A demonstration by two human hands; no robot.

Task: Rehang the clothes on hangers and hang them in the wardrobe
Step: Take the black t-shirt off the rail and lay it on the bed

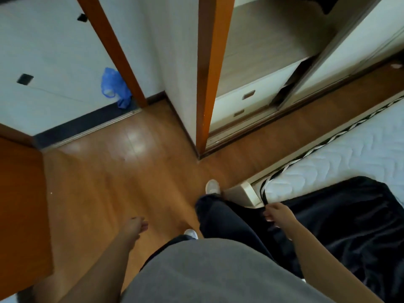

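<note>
Garment: one dark garment (349,217), black and soft-looking, lies crumpled on the white quilted bed (349,149) at the lower right of the frame. Its near edge hangs over the mattress corner, beside my dark trouser leg.

Wardrobe (262,51): upper right of the frame, its door slid open. It shows a pale bare shelf above two white drawers (247,101).

Left hand (135,226): lower centre-left, above the wooden floor (109,171). The fingers are loosely curled, and it holds and touches nothing.

Right hand (278,215): lower right, at the garment's near edge. The fingers are bent downward and slightly spread. I cannot tell whether they pinch the cloth or only hang over it, since the picture is blurred there.
</note>
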